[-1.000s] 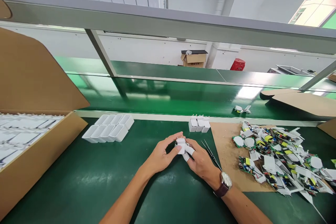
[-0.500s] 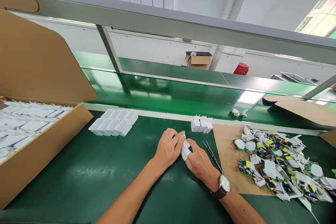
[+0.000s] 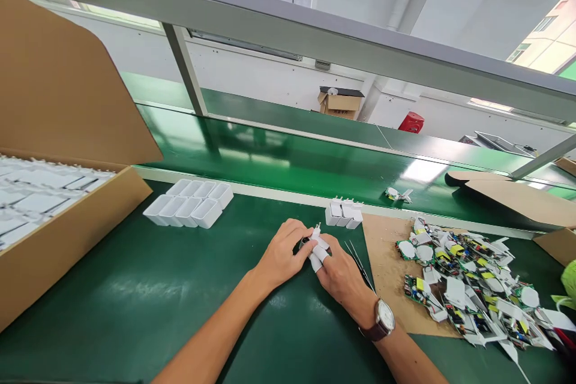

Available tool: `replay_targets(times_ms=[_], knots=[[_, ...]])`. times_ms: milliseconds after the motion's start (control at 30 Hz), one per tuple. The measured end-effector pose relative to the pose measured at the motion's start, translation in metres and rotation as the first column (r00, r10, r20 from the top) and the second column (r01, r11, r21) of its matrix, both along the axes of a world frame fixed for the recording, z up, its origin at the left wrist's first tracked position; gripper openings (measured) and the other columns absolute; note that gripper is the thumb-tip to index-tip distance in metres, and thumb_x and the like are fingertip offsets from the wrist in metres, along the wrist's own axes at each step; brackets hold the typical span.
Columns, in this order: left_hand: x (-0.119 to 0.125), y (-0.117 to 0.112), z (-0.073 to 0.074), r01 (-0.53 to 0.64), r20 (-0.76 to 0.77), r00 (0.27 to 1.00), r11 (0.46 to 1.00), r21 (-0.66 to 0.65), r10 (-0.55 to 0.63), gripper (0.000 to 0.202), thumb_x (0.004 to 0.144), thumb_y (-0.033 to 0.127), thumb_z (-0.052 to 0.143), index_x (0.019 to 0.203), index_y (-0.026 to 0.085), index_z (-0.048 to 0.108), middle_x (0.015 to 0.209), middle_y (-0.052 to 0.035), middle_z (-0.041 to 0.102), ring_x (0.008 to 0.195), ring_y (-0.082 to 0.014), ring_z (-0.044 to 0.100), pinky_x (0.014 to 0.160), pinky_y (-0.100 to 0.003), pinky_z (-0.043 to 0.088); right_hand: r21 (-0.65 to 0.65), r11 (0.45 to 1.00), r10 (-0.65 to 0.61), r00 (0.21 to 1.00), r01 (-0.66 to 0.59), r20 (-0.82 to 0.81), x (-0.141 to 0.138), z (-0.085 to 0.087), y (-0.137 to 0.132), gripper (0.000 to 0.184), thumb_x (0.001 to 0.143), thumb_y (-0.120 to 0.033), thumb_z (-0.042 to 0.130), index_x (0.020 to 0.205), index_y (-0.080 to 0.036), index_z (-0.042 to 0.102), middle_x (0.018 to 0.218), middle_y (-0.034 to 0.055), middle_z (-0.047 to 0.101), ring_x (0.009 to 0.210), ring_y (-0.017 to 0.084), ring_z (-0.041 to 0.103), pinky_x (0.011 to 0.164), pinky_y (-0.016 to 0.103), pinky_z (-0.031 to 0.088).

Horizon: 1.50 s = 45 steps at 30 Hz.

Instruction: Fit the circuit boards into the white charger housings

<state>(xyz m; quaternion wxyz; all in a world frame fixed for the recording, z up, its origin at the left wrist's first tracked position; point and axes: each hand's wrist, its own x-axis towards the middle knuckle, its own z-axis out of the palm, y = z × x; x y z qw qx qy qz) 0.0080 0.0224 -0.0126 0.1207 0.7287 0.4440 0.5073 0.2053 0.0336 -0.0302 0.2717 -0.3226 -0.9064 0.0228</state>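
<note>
Over the middle of the green table, both my hands meet around a small white power adapter whose metal prongs point up and away from me. My left hand pinches it from the left, fingers bent around its side. From the other side my right hand grips it, white coverings on some of its fingertips and a watch on the wrist. Most of the adapter's body is hidden by the fingers. Just right of my right hand lie metal tweezers.
Open white housings stand in rows at the left back. Several pronged white adapters stand behind my hands. Circuit boards with white parts are heaped on a brown sheet. A cardboard box of white pieces borders the left.
My fingers have shifted on the adapter, and its prongs now show more clearly above them. The view has tilted slightly, and something bright green has entered at the right edge.
</note>
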Motion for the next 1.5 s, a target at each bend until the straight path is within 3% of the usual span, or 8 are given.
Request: replay_targets(times_ms=[300, 433, 533, 700, 900, 1100, 1233, 1500], knots=[[-0.019, 0.001, 0.013, -0.124, 0.113, 0.986, 0.992, 0.014, 0.121, 0.02, 0.103, 0.024, 0.056, 0.113, 0.021, 0.072, 0.103, -0.0078, 0.074, 0.099, -0.021, 0.067, 0.092, -0.039, 0.055, -0.003, 1.0, -0.027, 0.991, 0.027, -0.129, 0.003, 0.014, 0.003, 0.046, 0.095, -0.01, 0.054, 0.139, -0.025, 0.057, 0.127, 0.0153, 0.063, 0.108, 0.029, 0.069, 0.084, 0.04, 0.065], [-0.018, 0.002, 0.011, -0.057, 0.057, 0.997, 0.996, -0.075, 0.061, 0.023, 0.104, 0.026, 0.052, 0.113, 0.022, 0.073, 0.106, -0.0076, 0.076, 0.101, -0.0218, 0.068, 0.095, -0.04, 0.054, -0.014, 0.999, 0.031, 0.998, -0.032, -0.05, 0.003, 0.002, 0.006, 0.036, 0.092, -0.007, 0.052, 0.125, -0.018, 0.06, 0.119, 0.0174, 0.065, 0.098, 0.029, 0.07, 0.076, 0.041, 0.065], [-0.013, 0.002, 0.005, 0.026, 0.02, 1.0, 0.994, -0.103, -0.024, 0.017, 0.101, 0.027, 0.059, 0.112, 0.023, 0.072, 0.104, -0.0067, 0.076, 0.098, -0.0214, 0.069, 0.093, -0.038, 0.055, -0.002, 1.0, 0.009, 1.0, -0.009, -0.025, 0.005, -0.003, 0.006, 0.03, 0.089, -0.005, 0.053, 0.114, -0.018, 0.063, 0.129, 0.0191, 0.061, 0.102, 0.03, 0.069, 0.075, 0.041, 0.065], [0.008, 0.001, -0.003, -0.088, 0.094, 0.99, 0.987, -0.137, 0.102, 0.006, 0.098, 0.025, 0.062, 0.1, 0.021, 0.066, 0.099, -0.0057, 0.073, 0.093, -0.02, 0.069, 0.086, -0.035, 0.056, 0.041, 0.998, -0.044, 0.999, 0.042, 0.03, 0.006, -0.006, 0.001, 0.018, 0.081, -0.003, 0.058, 0.083, -0.021, 0.06, 0.153, 0.0165, 0.044, 0.103, 0.031, 0.069, 0.066, 0.039, 0.063], [0.025, 0.001, -0.004, -0.218, 0.005, 0.976, 0.976, 0.0, 0.218, 0.006, 0.098, 0.017, 0.056, 0.094, 0.021, 0.06, 0.091, -0.0055, 0.069, 0.085, -0.0194, 0.065, 0.076, -0.034, 0.055, 0.024, 0.994, -0.109, 0.986, 0.107, 0.123, -0.002, 0.008, -0.006, 0.029, 0.082, 0.001, 0.049, 0.098, -0.019, 0.062, 0.138, 0.0199, 0.055, 0.094, 0.028, 0.069, 0.058, 0.033, 0.056], [0.009, 0.006, 0.001, -0.015, -0.055, 0.998, 0.982, 0.19, 0.026, 0.009, 0.1, 0.012, 0.056, 0.099, 0.02, 0.061, 0.094, -0.0063, 0.07, 0.091, -0.0193, 0.066, 0.082, -0.035, 0.057, -0.042, 0.992, -0.104, 0.948, 0.122, 0.3, -0.005, 0.029, 0.0, 0.019, 0.079, 0.0, 0.054, 0.08, -0.019, 0.057, 0.113, 0.0132, 0.061, 0.067, 0.016, 0.06, 0.052, 0.027, 0.047], [-0.002, 0.007, 0.007, -0.075, 0.027, 0.997, 0.981, 0.18, 0.071, 0.014, 0.1, 0.011, 0.055, 0.108, 0.02, 0.062, 0.097, -0.0064, 0.071, 0.093, -0.019, 0.067, 0.085, -0.035, 0.057, 0.002, 0.998, -0.066, 0.968, 0.068, 0.243, -0.003, 0.028, 0.006, 0.017, 0.082, -0.004, 0.056, 0.089, -0.018, 0.06, 0.113, 0.0135, 0.06, 0.072, 0.018, 0.061, 0.058, 0.029, 0.051], [-0.019, 0.006, 0.017, -0.223, 0.104, 0.973, 0.949, 0.221, 0.204, 0.017, 0.097, 0.008, 0.059, 0.11, 0.019, 0.064, 0.101, -0.006, 0.071, 0.094, -0.0175, 0.068, 0.086, -0.033, 0.058, 0.039, 0.999, 0.036, 0.999, -0.035, -0.016, -0.004, 0.022, 0.009, 0.035, 0.093, -0.008, 0.05, 0.124, -0.021, 0.056, 0.116, 0.0145, 0.061, 0.097, 0.025, 0.066, 0.074, 0.035, 0.059]])
